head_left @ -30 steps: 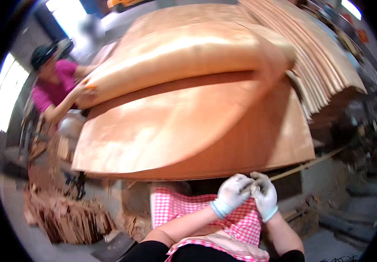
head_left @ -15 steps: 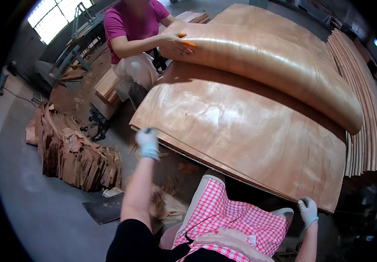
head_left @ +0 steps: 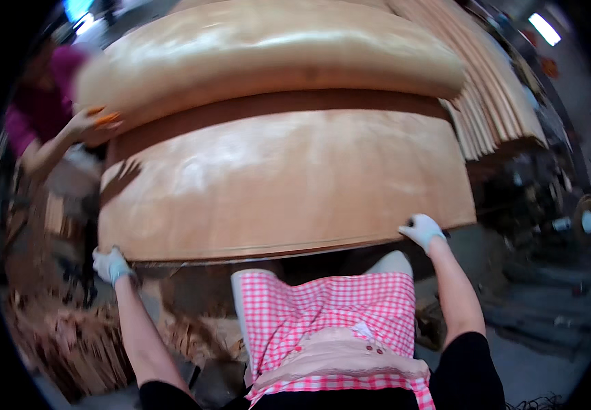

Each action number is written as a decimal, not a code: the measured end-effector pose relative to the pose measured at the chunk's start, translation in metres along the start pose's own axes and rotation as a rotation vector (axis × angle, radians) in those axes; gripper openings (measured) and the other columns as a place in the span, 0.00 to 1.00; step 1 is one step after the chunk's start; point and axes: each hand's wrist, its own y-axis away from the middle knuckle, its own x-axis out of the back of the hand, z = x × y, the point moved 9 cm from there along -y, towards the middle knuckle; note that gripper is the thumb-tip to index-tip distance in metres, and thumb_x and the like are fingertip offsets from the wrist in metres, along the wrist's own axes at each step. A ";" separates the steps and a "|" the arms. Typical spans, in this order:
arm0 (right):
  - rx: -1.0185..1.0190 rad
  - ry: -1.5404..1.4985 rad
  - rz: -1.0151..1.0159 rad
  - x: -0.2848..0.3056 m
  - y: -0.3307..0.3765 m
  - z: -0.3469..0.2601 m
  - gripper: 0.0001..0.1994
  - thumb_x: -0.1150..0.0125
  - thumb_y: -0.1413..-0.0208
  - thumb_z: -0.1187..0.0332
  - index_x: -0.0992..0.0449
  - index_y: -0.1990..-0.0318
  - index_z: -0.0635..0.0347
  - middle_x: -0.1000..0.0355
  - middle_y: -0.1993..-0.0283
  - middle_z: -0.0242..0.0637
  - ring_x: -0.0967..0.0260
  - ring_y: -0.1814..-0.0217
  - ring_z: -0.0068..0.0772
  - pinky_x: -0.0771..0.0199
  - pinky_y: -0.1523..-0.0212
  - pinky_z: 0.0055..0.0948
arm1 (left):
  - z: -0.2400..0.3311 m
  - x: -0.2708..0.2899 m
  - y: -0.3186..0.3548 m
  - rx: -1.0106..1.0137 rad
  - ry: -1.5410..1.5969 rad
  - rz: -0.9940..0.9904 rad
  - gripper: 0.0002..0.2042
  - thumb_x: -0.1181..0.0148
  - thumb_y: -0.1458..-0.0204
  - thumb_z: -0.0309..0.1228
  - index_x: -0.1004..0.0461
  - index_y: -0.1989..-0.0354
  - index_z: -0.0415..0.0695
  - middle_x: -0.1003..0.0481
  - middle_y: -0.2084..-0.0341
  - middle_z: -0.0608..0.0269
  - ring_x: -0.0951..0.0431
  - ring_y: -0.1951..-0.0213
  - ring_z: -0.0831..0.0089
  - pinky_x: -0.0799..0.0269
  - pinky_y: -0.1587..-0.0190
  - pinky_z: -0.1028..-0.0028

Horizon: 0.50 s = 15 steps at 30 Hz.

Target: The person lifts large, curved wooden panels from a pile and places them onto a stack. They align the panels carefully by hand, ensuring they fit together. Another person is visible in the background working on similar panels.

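Both hands on the near edge of a large thin sheet of light-brown wood veneer (head_left: 288, 184), arms spread wide. Left hand (head_left: 109, 264), white work glove, sits at the sheet's near-left corner, fingers curled up at the edge; looks like a grip, but the contact is blurred and partly hidden under the sheet. Right hand (head_left: 421, 229), same glove, is at the near-right corner, fingers bent against the underside of the edge; how tight the grip is, cannot tell.

The sheet lies on top of a stack of similar veneer sheets (head_left: 240, 254), whose edges show as thin lines just below its near edge. Its far part curls up and over in a long rolled fold (head_left: 268, 55) across the full width.

A second person in a magenta top (head_left: 35, 116) stands at the far-left corner, one hand (head_left: 90, 123) with orange fingertips touching the rolled fold.

Fanned pile of narrow veneer strips (head_left: 500, 89) past the sheet's far-right corner. Scrap veneer heap (head_left: 56, 335) on the floor low left. Red-and-white checked apron (head_left: 329, 321) on the wearer, centre bottom.
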 end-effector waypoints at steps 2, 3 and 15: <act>0.032 -0.035 -0.036 -0.001 -0.006 -0.008 0.23 0.34 0.55 0.50 0.21 0.63 0.64 0.24 0.60 0.54 0.26 0.55 0.53 0.28 0.53 0.43 | 0.057 0.001 0.058 -0.194 0.139 0.015 0.28 0.42 0.50 0.33 0.36 0.41 0.34 0.34 0.43 0.41 0.33 0.41 0.51 0.39 0.38 0.59; 0.049 -0.033 -0.066 -0.002 -0.008 -0.016 0.22 0.34 0.55 0.50 0.22 0.64 0.64 0.24 0.61 0.53 0.26 0.55 0.52 0.28 0.54 0.43 | 0.084 -0.021 0.092 -0.365 0.289 -0.068 0.32 0.43 0.50 0.33 0.41 0.37 0.31 0.38 0.39 0.39 0.37 0.37 0.51 0.43 0.35 0.60; 0.173 -0.306 -0.118 0.005 -0.006 0.040 0.17 0.42 0.47 0.56 0.21 0.58 0.58 0.25 0.54 0.50 0.28 0.50 0.51 0.30 0.47 0.43 | 0.308 -0.068 0.494 -1.118 0.092 -0.658 0.52 0.32 0.61 0.50 0.53 0.31 0.37 0.51 0.32 0.39 0.55 0.30 0.48 0.64 0.30 0.53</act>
